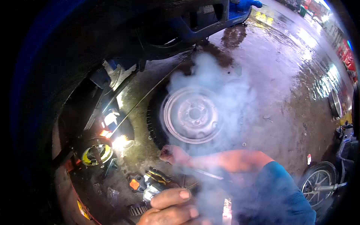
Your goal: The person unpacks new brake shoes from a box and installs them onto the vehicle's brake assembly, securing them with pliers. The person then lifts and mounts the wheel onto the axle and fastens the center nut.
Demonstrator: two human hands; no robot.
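Wheel is laid flat on wet, stained concrete at the middle of the view, just beyond the right hand, and is partly veiled by white smoke. Its pale metal rim is stepped in rings around a dark round hub hole, and is circled by a black rubber tyre whose notched tread is seen at the left. The right hand, below a blue cloth sleeve, is drawn in near the tyre's lower edge; whether the thin metal rod beside its wrist is gripped cannot be told. The left hand is held in the foreground, fingers loosely bent; whether anything is grasped cannot be told. A small label is borne by the dark vehicle, too small to be read.
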